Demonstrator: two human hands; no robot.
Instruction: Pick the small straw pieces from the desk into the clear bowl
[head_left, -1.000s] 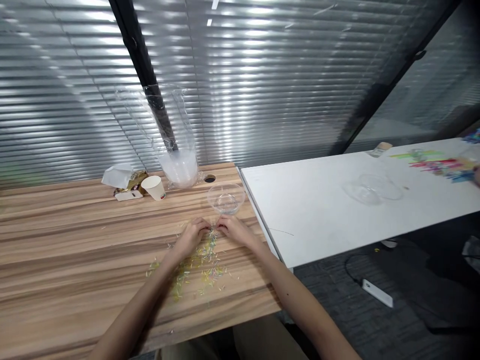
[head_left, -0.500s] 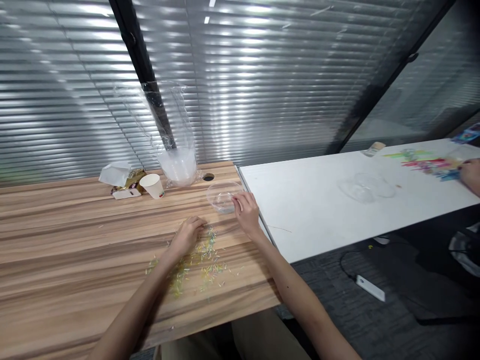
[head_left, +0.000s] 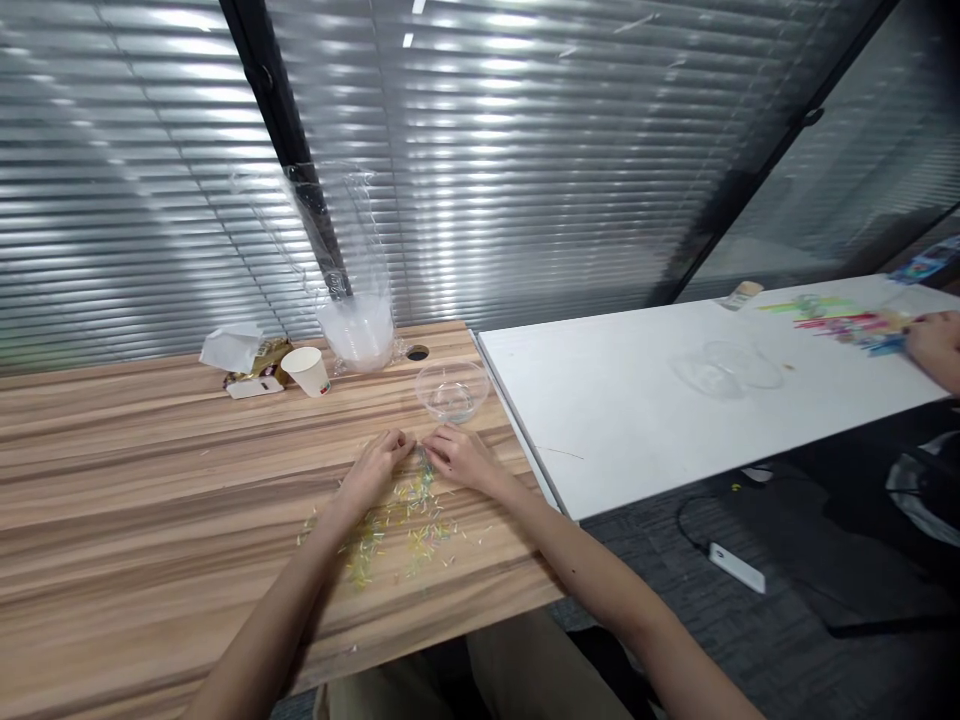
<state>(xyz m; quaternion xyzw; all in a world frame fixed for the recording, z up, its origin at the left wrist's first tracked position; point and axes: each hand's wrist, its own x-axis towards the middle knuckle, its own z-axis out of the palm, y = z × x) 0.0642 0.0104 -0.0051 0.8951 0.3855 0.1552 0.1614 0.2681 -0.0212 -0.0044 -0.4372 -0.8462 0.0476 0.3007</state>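
Small yellow, green and blue pieces [head_left: 409, 510] lie scattered on the wood-grain table [head_left: 150, 480]. At their upper edge my left hand [head_left: 380, 462] rests with its fingers pinched together; whatever is between the fingertips is too small to name. My right hand [head_left: 456, 455] is close beside it, thumb and fingers also pinched at the top of the pile, and its contents cannot be made out. Just beyond my right hand stands a clear plastic bowl [head_left: 451, 390], with a little in its bottom that I cannot make out.
A paper cup [head_left: 306, 371], an opened packet [head_left: 259, 368] and stacked bowls in a plastic bag [head_left: 358, 330] stand at the back. On the white table [head_left: 615, 400] are clear lids [head_left: 724, 370], a jar [head_left: 744, 294], coloured strips [head_left: 847, 325] and another person's hand [head_left: 936, 345].
My right hand has moved from the clear bowl's rim down and left to the pile, beside my left hand. My left hand has barely moved. The other person's hand has shifted slightly.
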